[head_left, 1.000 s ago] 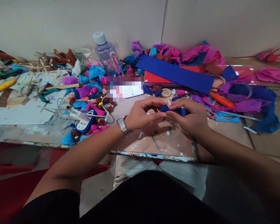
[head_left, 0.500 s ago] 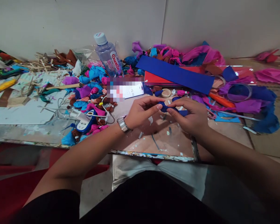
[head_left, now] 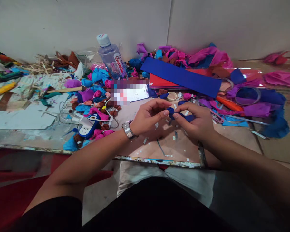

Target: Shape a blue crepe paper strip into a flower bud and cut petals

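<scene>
A dark blue crepe paper strip point(head_left: 170, 111), partly rolled into a rosette, is held between my two hands just above the table. My left hand point(head_left: 147, 116), with a metal watch on its wrist, pinches the rolled end between thumb and fingers. On the other side, my right hand point(head_left: 195, 119) grips the loose tail of the strip, its thumb and forefinger close to the roll. Behind the hands lie a tape roll point(head_left: 172, 96) and a small pink paper rosette point(head_left: 187, 96). A wide blue paper strip point(head_left: 181, 75) rests across red sheets point(head_left: 159, 82) farther back.
A phone point(head_left: 137, 93) lies left of the tape roll, below a plastic bottle point(head_left: 112, 58). Several coloured paper rosettes point(head_left: 87, 94) and a power strip point(head_left: 88, 128) crowd the left. An orange cutter point(head_left: 229, 103) and a clear ring point(head_left: 247, 96) sit among paper scraps at right.
The blue strip has turned between my fingers, so the coiled face of the rosette now shows upward. Both hands have barely shifted.
</scene>
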Motion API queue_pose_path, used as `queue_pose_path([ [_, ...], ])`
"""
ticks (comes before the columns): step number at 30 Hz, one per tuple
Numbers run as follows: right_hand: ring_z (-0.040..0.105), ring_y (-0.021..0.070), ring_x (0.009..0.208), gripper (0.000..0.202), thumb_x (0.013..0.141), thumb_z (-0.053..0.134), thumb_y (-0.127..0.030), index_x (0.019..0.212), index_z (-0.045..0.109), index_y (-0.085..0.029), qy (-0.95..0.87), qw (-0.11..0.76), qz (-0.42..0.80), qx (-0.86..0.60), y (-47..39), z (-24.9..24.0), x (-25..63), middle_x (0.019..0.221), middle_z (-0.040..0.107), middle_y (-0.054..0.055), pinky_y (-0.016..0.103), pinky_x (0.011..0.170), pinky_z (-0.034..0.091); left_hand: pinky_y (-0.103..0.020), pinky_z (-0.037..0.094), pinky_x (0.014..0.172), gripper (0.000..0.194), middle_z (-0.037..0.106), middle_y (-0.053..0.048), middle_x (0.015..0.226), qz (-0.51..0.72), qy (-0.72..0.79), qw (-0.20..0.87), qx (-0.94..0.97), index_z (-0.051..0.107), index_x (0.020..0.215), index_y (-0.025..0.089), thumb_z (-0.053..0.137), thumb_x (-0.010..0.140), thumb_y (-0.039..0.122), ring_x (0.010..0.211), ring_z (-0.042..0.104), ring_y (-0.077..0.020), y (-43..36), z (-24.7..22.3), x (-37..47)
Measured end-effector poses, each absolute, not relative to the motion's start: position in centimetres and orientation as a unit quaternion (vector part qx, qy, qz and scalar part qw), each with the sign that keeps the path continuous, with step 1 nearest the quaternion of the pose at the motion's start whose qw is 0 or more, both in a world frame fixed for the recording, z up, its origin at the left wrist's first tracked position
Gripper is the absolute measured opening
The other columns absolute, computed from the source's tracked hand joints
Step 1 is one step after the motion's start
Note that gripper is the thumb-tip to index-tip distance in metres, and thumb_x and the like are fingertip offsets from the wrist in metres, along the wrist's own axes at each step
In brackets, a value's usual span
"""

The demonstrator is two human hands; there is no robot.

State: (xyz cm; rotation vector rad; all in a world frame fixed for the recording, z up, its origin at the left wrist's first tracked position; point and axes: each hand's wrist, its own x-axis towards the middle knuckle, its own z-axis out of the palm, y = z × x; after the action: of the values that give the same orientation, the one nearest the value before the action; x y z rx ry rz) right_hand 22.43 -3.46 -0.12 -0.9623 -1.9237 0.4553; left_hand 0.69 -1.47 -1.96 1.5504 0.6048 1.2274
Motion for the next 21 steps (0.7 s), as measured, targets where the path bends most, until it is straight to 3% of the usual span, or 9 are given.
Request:
queue_pose_path([
  [4, 0.074, 0.0228, 0.078, 0.002, 0.092, 0.075, -0.028, 0.092, 0.073, -0.028, -0.777, 0.456, 0.179, -0.396, -3.40, -0.31, 22.45, 0.087, 0.079, 0.001, 0.039, 0.077, 0.057, -0.028, 0.061, 0.086, 0.031, 0.081, -0.007, 0.107, 0.500, 0.265, 0.514, 0.645, 0.078, 0.110, 0.019, 0.088, 0.085, 0.035, 0.093, 0.076, -0.0152, -1.60, -1.75, 0.71],
  [13, 0.073, 0.0219, 0.080, 0.002, 0.092, 0.072, -0.025, 0.092, 0.071, -0.026, -0.781, 0.463, 0.168, -0.383, -3.44, -0.21, 22.42, 0.088, 0.077, 0.001, 0.038, 0.077, 0.055, -0.034, 0.061, 0.097, 0.036, 0.080, -0.010, 0.121, 0.477, 0.263, 0.526, 0.653, 0.081, 0.116, 0.023, 0.089, 0.082, 0.035, 0.108, 0.076, -0.0197, -1.38, -1.52, 0.41],
  [21, 0.072, 0.0220, 0.081, 0.002, 0.093, 0.071, -0.028, 0.092, 0.070, -0.027, -0.785, 0.457, 0.176, -0.379, -3.41, -0.22, 22.43, 0.089, 0.077, 0.001, 0.038, 0.078, 0.055, -0.032, 0.063, 0.086, 0.030, 0.082, -0.008, 0.105, 0.493, 0.275, 0.515, 0.646, 0.083, 0.104, 0.021, 0.091, 0.080, 0.036, 0.093, 0.077, -0.0170, -1.29, -1.39, 0.45],
])
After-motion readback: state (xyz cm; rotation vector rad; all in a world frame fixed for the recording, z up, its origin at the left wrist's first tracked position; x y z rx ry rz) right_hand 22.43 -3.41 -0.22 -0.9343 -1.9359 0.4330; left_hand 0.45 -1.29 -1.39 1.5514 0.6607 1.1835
